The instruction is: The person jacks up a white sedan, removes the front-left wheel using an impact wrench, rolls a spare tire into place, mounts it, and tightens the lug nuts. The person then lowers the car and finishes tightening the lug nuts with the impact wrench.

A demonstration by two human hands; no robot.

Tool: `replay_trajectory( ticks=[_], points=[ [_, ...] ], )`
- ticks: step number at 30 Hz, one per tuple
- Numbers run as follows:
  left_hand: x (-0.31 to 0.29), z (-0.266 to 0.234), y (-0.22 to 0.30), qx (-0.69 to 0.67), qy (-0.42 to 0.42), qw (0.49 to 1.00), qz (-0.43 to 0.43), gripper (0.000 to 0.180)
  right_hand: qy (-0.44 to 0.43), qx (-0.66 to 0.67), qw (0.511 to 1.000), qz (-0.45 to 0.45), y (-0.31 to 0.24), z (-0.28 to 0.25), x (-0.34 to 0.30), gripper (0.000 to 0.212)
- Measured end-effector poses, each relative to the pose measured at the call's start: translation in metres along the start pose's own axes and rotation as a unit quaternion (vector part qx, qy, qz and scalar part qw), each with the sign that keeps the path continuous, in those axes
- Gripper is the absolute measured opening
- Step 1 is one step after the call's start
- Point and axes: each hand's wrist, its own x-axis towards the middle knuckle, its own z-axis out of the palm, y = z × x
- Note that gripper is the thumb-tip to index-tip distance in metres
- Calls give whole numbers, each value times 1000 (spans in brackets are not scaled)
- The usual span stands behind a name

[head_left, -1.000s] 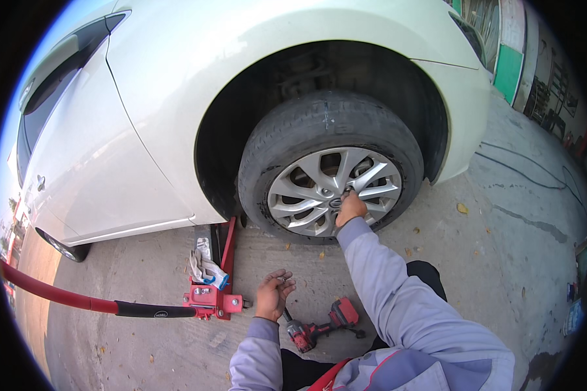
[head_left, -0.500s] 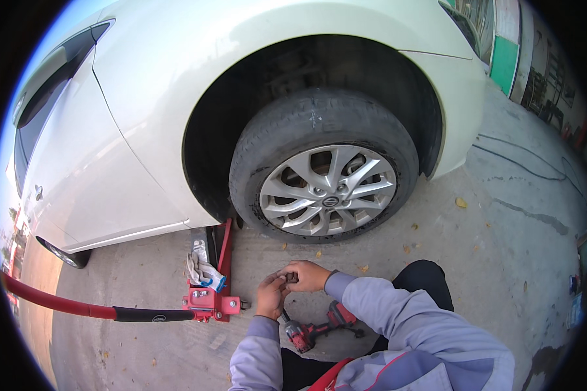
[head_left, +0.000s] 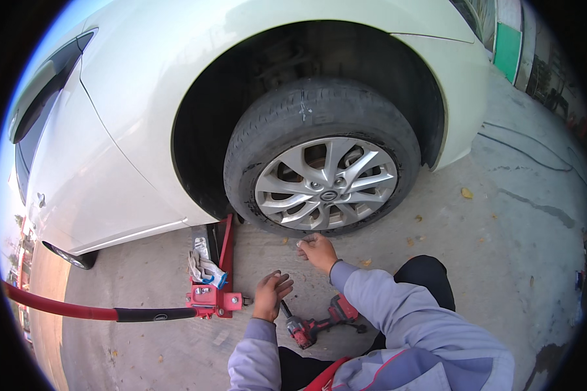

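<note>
My right hand (head_left: 318, 253) is reached forward, just below the tyre (head_left: 316, 117) of the car's front wheel. Its fingertips are pinched together; whatever they hold, if anything, is too small to name. Further back and to the left, my left hand (head_left: 271, 296) is raised with its fingers half bent and apart. No object shows in it, though part of its palm is hidden. The silver alloy rim (head_left: 300, 159) faces me, with nuts or studs around its hub. Behind my hands, a red and black cordless impact wrench (head_left: 323, 324) lies on the ground.
A red floor jack (head_left: 216, 301) stands left of my hands, its long handle (head_left: 65, 304) stretching leftward. Pale work gloves (head_left: 205, 269) lie on it. The white car body (head_left: 134, 85) rises ahead. A dark hose (head_left: 528, 154) runs along the ground at right.
My hands, together before, have come apart. The right has moved forward toward the wheel, its fingers pinched; the left stays back near the impact wrench. The view has shifted slightly.
</note>
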Motion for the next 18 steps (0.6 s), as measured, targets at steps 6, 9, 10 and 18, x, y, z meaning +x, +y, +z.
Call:
replay_trajectory(
  ticks=[6, 9, 10, 18],
  points=[
    [-20, -22, -8, 25, 22, 999, -14, 57, 137, 345, 920, 128, -18, -6, 42, 14],
    [-27, -32, -11, 16, 55, 998, -22, 54, 147, 461, 866, 123, -26, -5, 61, 12],
    [-29, -34, -11, 15, 57, 998, -23, 53, 149, 485, 852, 128, -28, -4, 66, 12],
    [-29, -43, -19, 45, 46, 998, -26, 50, 181, 591, 774, 139, -54, 17, 86, 20]
  ],
)
